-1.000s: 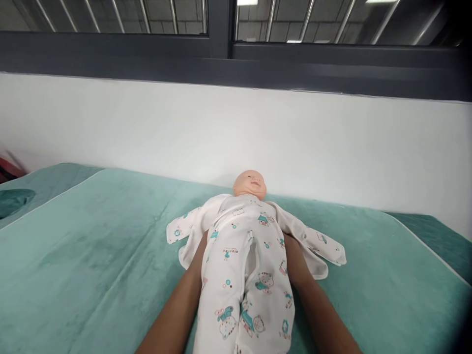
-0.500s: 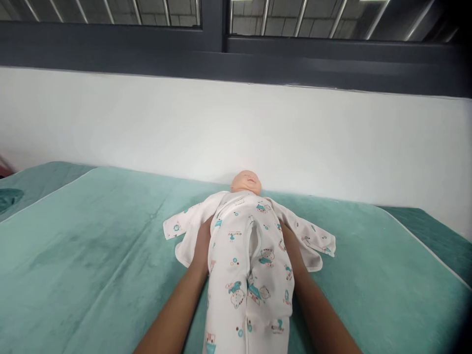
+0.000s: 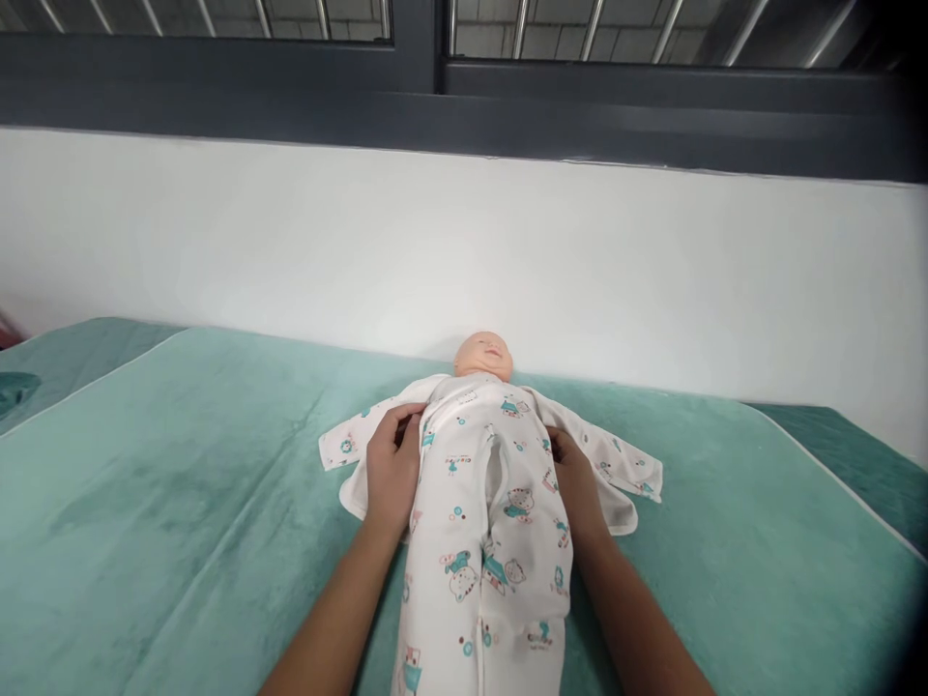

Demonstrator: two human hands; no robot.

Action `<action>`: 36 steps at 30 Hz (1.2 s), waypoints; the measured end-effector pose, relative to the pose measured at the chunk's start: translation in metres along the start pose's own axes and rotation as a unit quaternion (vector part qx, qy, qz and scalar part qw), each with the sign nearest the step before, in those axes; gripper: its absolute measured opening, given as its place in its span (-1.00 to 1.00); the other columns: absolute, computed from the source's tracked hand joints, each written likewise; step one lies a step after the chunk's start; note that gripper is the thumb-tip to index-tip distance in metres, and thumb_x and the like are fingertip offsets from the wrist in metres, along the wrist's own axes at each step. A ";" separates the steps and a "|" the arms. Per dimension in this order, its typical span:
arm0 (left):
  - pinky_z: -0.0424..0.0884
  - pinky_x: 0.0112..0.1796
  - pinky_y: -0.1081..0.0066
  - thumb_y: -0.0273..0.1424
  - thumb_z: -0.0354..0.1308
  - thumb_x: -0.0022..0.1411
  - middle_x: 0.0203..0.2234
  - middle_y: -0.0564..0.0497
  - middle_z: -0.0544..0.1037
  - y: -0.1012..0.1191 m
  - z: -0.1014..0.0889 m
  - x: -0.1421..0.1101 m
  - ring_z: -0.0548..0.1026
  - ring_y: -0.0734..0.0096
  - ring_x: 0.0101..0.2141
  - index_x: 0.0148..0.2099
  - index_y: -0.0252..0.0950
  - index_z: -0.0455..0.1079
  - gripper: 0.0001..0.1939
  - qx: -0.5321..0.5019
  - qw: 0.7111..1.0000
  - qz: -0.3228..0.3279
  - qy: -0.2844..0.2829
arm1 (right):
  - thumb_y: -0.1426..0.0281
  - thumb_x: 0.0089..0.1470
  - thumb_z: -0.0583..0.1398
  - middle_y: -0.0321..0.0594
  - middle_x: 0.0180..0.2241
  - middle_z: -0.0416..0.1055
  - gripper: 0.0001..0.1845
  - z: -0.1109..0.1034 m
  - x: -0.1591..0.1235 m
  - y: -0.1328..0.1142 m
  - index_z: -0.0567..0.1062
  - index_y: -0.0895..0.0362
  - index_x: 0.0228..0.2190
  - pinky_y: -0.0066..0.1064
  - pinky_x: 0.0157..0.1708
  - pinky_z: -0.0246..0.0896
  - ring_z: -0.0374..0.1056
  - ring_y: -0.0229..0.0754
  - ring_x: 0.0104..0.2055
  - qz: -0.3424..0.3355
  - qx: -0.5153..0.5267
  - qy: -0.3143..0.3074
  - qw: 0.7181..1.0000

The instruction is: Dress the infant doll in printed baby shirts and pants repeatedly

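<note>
A baby doll (image 3: 483,356) lies on its back with its head toward the wall. It wears a white printed long-sleeved top, its sleeve (image 3: 616,459) spread out to the side. White baby trousers (image 3: 500,541) with bear and train prints cover its front up to the chest and run down toward me. My left hand (image 3: 393,469) has its fingers curled at the left edge of the trousers' waist, gripping the cloth. At the opposite edge my right hand (image 3: 576,478) grips the trousers too, with its fingertips partly hidden by the fabric.
A green padded surface (image 3: 181,503) with seams and a pale piping line lies under the doll. Behind it rises a white wall (image 3: 464,251), topped by a dark window frame (image 3: 420,106) with metal bars beyond the glass.
Both hands, formerly tucked mostly behind the trousers' sides, now show more, with the left hand's fingers curled at the waist edge. The doll stays in place.
</note>
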State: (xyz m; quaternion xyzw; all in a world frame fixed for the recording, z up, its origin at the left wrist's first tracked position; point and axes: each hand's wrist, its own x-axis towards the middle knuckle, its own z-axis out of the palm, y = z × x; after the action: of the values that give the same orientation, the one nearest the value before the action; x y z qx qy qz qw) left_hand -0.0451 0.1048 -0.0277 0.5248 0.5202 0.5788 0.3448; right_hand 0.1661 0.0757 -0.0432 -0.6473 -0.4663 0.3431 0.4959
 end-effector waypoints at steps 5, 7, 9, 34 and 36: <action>0.07 0.24 0.27 -0.24 0.04 0.31 0.19 0.05 0.35 0.020 0.005 -0.002 0.21 0.27 0.23 0.14 -0.12 0.38 -0.62 0.018 0.986 0.050 -0.155 | 0.33 0.01 0.14 -0.15 -0.05 0.51 -0.57 -0.004 -0.004 -0.007 0.54 0.11 -0.06 -0.26 -0.08 0.27 0.39 0.03 -0.06 -0.055 -0.002 -0.055 0.997; -0.02 0.27 0.24 -0.24 0.06 0.30 0.25 0.07 0.27 0.021 0.007 -0.003 0.09 0.28 0.29 0.18 -0.08 0.34 -0.59 0.050 0.975 0.077 -0.204 | 0.33 -0.01 0.18 -0.15 -0.05 0.51 -0.55 -0.005 -0.003 -0.008 0.53 0.12 -0.04 -0.25 -0.07 0.28 0.41 0.02 -0.07 -0.037 0.052 -0.080 0.995; -0.05 0.29 0.21 -0.25 0.05 0.31 0.27 0.08 0.23 0.018 0.009 -0.003 0.04 0.30 0.31 0.21 -0.06 0.29 -0.58 0.074 0.968 0.099 -0.216 | 0.32 -0.05 0.22 -0.12 -0.07 0.51 -0.48 -0.004 -0.002 -0.007 0.49 0.14 -0.01 -0.25 -0.11 0.32 0.43 0.02 -0.10 0.010 0.127 -0.087 0.988; 0.03 0.26 0.22 -0.27 -0.01 0.35 0.23 0.04 0.27 0.013 0.016 -0.004 0.14 0.28 0.26 0.14 -0.08 0.34 -0.66 0.039 0.976 0.085 -0.198 | 0.32 -0.05 0.24 -0.16 -0.09 0.53 -0.56 -0.003 0.002 -0.005 0.55 0.16 -0.08 -0.28 -0.09 0.29 0.38 0.06 -0.04 -0.059 0.018 -0.102 0.993; 0.02 0.26 0.22 -0.27 -0.03 0.37 0.23 0.03 0.26 0.011 0.018 -0.004 0.13 0.28 0.26 0.14 -0.09 0.33 -0.66 0.039 0.977 0.092 -0.190 | 0.34 -0.02 0.22 -0.14 -0.05 0.51 -0.54 -0.003 0.001 -0.005 0.52 0.16 -0.04 -0.26 -0.06 0.28 0.36 0.07 0.01 -0.072 0.002 -0.096 0.993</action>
State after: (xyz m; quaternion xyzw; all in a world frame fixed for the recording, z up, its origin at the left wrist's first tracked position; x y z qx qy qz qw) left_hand -0.0255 0.1023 -0.0196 0.6841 0.4169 0.4768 0.3618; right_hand 0.1674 0.0759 -0.0375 -0.5753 -0.5565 0.3679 0.4732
